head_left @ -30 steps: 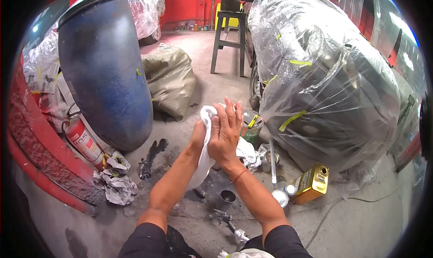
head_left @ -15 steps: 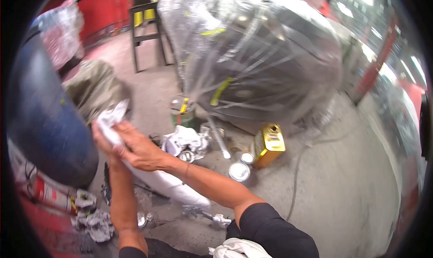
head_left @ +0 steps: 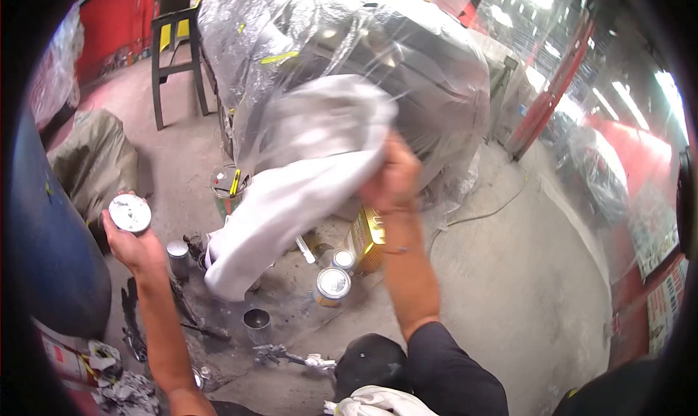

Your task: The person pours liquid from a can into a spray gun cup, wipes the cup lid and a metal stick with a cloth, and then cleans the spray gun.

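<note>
At the left, my left hand (head_left: pixel 139 247) grips a round metal lid (head_left: pixel 129 213), silvery with pale smears on its face; whether a can body sits beneath it is hidden. My right hand (head_left: pixel 395 175) is closed on one end of a white cloth (head_left: pixel 291 191), which billows out to the left, blurred by motion. Below the cloth stand a paint can (head_left: pixel 333 285) with a silvery top and a smaller can (head_left: pixel 342 259) behind it. A grey cup (head_left: pixel 257 324) and a spray gun (head_left: pixel 280 354) are on the floor nearer to me.
Clear plastic sheeting covers a large dark object (head_left: pixel 429 74) ahead. A yellow rectangular tin (head_left: pixel 368 234) stands beside the cans. Left are a blue drum (head_left: pixel 58 234) and crumpled paper (head_left: pixel 127 396). A dark stool (head_left: pixel 177 71) stands behind; a cable (head_left: pixel 480 218) crosses the floor.
My hands have come apart. The right has swung the cloth right and away from the left hand, where the round lid now shows. The camera view has shifted slightly.
</note>
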`<act>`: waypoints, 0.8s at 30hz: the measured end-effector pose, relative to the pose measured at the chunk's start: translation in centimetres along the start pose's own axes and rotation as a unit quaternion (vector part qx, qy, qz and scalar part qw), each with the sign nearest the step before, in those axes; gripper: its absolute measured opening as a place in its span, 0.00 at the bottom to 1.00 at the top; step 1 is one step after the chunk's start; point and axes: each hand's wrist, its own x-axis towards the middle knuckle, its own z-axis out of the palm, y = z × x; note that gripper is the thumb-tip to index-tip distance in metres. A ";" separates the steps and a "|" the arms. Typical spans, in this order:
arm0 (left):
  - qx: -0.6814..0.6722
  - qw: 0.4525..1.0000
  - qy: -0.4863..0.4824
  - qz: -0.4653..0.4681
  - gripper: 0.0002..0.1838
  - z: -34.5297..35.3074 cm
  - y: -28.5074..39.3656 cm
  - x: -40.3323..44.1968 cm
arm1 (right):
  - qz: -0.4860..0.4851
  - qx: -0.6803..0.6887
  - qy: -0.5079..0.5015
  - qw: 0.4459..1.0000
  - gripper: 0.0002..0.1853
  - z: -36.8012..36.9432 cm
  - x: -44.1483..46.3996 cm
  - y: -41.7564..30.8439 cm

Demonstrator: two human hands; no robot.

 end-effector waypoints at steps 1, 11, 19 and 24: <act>0.004 1.000 0.004 0.013 0.22 -0.6 0.1 0.8 | -0.054 -0.042 0.047 0.997 0.21 -1.8 -0.7 -2.3; 0.038 0.998 0.018 0.048 0.22 -3.3 0.7 4.5 | -0.161 -0.777 0.241 0.559 0.18 -20.1 -2.0 -5.1; 0.026 0.999 0.009 0.033 0.23 -3.3 1.1 4.5 | 0.082 -0.849 0.187 0.487 0.25 -31.2 -7.7 9.7; 0.060 0.998 -0.007 0.004 0.23 -5.0 0.5 6.2 | 0.304 -0.832 0.172 0.430 0.49 -25.6 -6.6 7.9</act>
